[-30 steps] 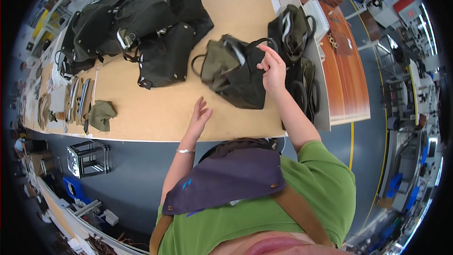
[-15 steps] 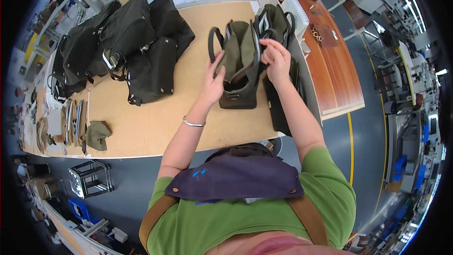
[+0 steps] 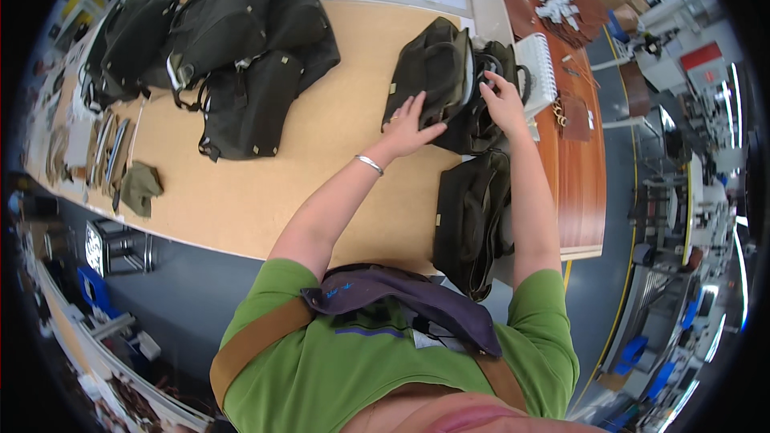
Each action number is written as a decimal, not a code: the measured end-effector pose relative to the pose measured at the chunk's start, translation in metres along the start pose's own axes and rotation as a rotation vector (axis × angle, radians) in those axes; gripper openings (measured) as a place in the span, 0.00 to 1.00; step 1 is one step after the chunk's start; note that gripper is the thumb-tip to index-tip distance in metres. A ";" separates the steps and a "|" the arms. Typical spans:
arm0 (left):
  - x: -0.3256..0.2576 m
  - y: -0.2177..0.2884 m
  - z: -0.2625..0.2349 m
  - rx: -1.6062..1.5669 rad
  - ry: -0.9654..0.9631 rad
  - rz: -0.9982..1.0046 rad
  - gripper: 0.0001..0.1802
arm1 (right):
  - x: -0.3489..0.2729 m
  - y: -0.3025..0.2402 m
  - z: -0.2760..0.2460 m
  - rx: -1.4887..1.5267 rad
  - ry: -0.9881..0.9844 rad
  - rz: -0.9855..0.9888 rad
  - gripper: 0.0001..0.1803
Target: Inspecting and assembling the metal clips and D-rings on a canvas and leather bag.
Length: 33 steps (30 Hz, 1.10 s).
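Note:
A dark olive fabric handbag point(image 3: 431, 60) lies tipped onto its side at the table's right part, its open mouth and zip facing right. Flat on its lower side rests my left hand point(image 3: 405, 128), fingers spread, gripping nothing. Beside the bag's mouth, my right hand point(image 3: 507, 108) is raised with thumb and forefinger apart, close to the dark handles. Behind those fingers another dark bag point(image 3: 501, 56) is partly hidden. Nearer me, by my right forearm, a further dark bag point(image 3: 469, 220) lies on its side along the table edge.
Several dark bags point(image 3: 241, 40) are piled at the left of the tan tabletop point(image 3: 353, 184). Near its left front edge lie fabric strips point(image 3: 104, 148) and a folded olive piece point(image 3: 140, 188). On the right, a reddish wooden table point(image 3: 577, 184) holds a white spiral-bound pad point(image 3: 536, 68) and leather pieces point(image 3: 573, 116).
The handbag has gone from upright and open toward me to lying on its side. My left hand has shifted from its rim to its side; my right hand has opened, moving slightly right.

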<state>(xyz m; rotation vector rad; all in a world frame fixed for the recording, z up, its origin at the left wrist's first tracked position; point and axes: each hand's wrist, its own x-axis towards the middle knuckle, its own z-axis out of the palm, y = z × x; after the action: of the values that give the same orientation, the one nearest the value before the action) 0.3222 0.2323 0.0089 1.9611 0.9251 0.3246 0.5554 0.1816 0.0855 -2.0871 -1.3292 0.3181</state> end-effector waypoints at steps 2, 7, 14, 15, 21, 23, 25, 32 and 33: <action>-0.004 0.024 0.000 0.051 -0.053 -0.076 0.57 | -0.003 -0.011 -0.016 -0.180 0.063 -0.153 0.19; -0.015 0.031 0.000 0.011 0.070 0.006 0.60 | 0.010 -0.109 -0.026 -0.150 0.204 -0.525 0.12; -0.092 -0.004 0.005 0.075 0.083 0.084 0.60 | -0.024 -0.249 0.134 0.015 -0.470 -0.949 0.19; -0.107 -0.020 0.014 0.110 0.106 0.055 0.60 | -0.036 -0.263 0.165 -0.041 -0.536 -0.981 0.21; -0.270 -0.064 -0.008 -0.164 0.180 -0.257 0.22 | -0.091 -0.295 0.298 -0.395 -0.553 -1.160 0.43; -0.329 -0.062 -0.009 -0.237 0.343 -0.446 0.19 | -0.092 -0.288 0.317 -0.289 -0.458 -1.210 0.31; -0.380 -0.058 -0.003 -0.273 0.505 -0.649 0.17 | -0.085 -0.273 0.337 -0.134 -0.305 -1.359 0.16; -0.435 -0.068 0.051 -0.685 0.809 -0.678 0.17 | -0.086 -0.311 0.231 0.264 -0.198 -1.339 0.11; -0.432 -0.071 0.052 -0.716 0.804 -0.597 0.18 | -0.096 -0.318 0.198 0.384 -0.189 -1.281 0.10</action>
<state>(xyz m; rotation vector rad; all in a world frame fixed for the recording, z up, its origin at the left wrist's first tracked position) 0.0216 -0.0895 -0.0205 0.8129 1.5649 0.9663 0.1787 0.2643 0.1201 -0.6339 -2.1864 0.1638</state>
